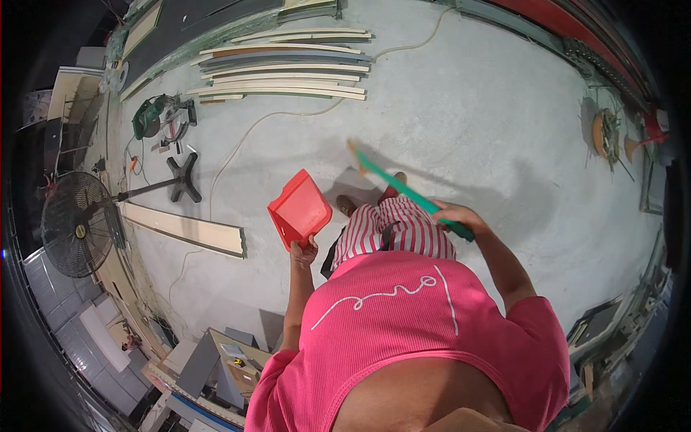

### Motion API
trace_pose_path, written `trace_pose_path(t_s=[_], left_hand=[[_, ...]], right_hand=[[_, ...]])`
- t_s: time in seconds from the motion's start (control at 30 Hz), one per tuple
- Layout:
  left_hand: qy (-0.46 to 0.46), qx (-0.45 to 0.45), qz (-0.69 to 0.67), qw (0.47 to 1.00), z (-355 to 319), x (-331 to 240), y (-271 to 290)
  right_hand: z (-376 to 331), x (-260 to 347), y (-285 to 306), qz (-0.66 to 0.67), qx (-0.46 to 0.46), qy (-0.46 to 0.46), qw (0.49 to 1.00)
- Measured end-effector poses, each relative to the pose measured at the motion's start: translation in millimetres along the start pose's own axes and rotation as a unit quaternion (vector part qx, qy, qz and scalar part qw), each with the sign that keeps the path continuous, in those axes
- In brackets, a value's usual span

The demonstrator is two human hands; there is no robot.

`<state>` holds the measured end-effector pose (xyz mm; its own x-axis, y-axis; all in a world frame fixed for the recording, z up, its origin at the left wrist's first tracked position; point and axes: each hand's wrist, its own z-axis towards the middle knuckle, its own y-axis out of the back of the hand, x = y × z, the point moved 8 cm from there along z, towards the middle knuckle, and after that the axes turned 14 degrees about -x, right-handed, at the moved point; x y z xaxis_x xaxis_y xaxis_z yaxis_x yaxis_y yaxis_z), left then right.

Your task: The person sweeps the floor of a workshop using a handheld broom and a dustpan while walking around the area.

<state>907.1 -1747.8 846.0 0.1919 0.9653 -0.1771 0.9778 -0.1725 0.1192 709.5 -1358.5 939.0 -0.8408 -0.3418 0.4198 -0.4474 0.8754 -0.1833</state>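
My left hand (304, 253) grips the handle of a red plastic dustpan (299, 209), held up off the concrete floor (468, 122) in front of me. My right hand (455, 216) is closed round the green handle of a broom (403, 189), which slants away to the upper left, its blurred tan head near the middle of the picture. Below the hands I see my pink shirt, striped trousers and feet.
A stack of long pale boards (288, 68) lies at the far side. A mitre saw (162, 115), a standing fan (79, 223) on a cross base, a flat plank (187, 229) and a pale cable (245, 137) lie left. Clutter lines the edges.
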Motion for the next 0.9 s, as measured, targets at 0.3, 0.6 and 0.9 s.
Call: trace_pose_path(t_s=[0.3,0.6,0.9], left_hand=[[0.010,-0.054,-0.014,0.998,-3,-1,26],[-0.015,0.012,-0.046,0.999,-7,-16,-17],[0.006,0.040,-0.061,0.997,0,-45,-35]], right_hand=[[43,-23,-28,-0.182,0.113,-0.053,0.975],[-49,-7,127,0.025,-0.174,-0.010,0.984],[-15,15,122,-0.025,-0.231,-0.029,0.972]])
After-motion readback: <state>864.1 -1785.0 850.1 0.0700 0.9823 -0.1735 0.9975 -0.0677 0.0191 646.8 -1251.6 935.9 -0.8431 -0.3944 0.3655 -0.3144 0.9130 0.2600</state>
